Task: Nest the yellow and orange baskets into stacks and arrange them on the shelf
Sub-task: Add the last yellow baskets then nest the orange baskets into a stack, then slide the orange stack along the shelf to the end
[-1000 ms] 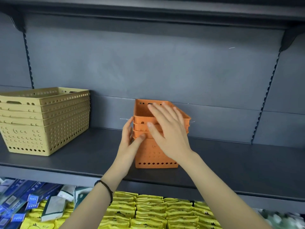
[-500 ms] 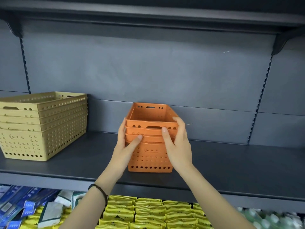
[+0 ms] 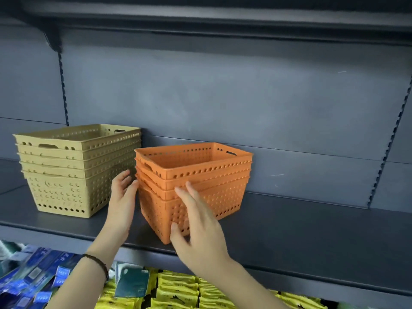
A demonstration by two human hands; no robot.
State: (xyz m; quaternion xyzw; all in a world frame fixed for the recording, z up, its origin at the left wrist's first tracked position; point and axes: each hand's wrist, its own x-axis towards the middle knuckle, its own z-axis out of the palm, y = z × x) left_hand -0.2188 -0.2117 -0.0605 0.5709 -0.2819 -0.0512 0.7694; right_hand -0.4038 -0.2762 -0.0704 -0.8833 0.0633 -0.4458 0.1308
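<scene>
I see the orange stack [image 3: 196, 181] on the shelf [image 3: 301, 230], just right of the yellow stack [image 3: 75, 168]. Left hand [image 3: 122, 201] and right hand [image 3: 198, 226] lie flat against its sides, fingers spread, gripping nothing. Packet labels below unreadable.

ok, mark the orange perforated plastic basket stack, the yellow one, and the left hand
orange perforated plastic basket stack [image 3: 214, 175], head view, long side wall below the rim
yellow perforated plastic basket stack [image 3: 66, 192], head view, front wall
left hand [image 3: 122, 197], head view, back of hand

in front of me a dark grey back panel [image 3: 223, 97] fills the frame; slotted uprights [image 3: 63, 85] at left and right; packaged goods [image 3: 178, 291] along the bottom edge.
</scene>
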